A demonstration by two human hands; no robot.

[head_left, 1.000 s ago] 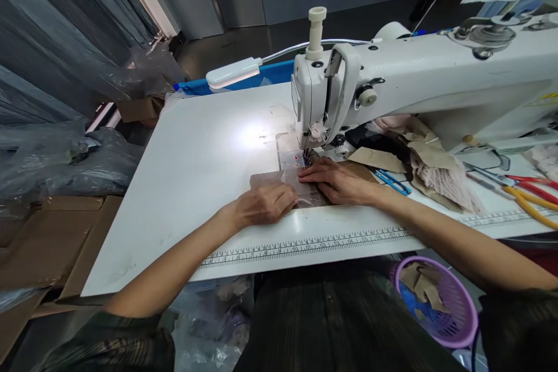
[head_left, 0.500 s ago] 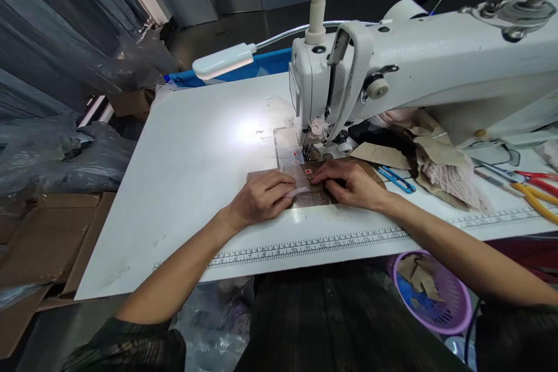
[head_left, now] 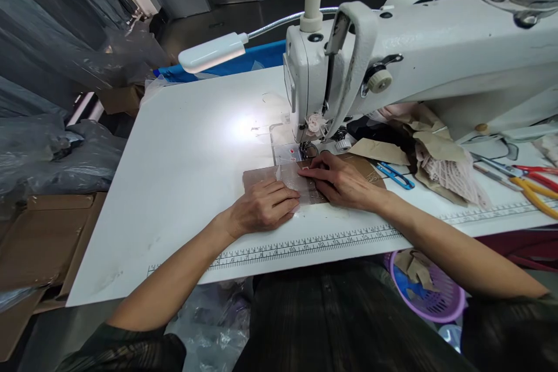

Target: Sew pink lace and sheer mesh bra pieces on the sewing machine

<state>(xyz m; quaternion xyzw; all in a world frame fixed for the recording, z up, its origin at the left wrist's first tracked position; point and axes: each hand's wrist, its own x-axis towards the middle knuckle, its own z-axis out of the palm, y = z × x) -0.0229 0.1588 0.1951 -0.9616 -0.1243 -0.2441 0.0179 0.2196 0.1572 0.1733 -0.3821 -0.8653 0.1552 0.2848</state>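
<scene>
A thin, sheer white piece of fabric (head_left: 285,175) lies over a brown flat sheet (head_left: 257,176) in front of the sewing machine's needle area (head_left: 307,150). My left hand (head_left: 267,204) rests on its near left part, fingers bent and pressed together, with a bit of the fabric showing by the fingertips. From the right, my right hand (head_left: 339,180) holds the fabric's right edge at its fingertips, close below the presser foot. What lies under both sets of fingers is hidden.
Blue thread snips (head_left: 394,175), paper scraps with lace (head_left: 449,165) and yellow-handled scissors (head_left: 538,195) lie to the right. A lamp (head_left: 213,53) lights the white table (head_left: 183,186). A printed ruler (head_left: 283,251) runs along the front edge; below hangs or stands a purple basket (head_left: 451,308).
My left hand has shifted slightly down on the fabric, which now lies flatter and wider across the brown sheet. My right fingertips have moved a little left. The camera view has shifted slightly.
</scene>
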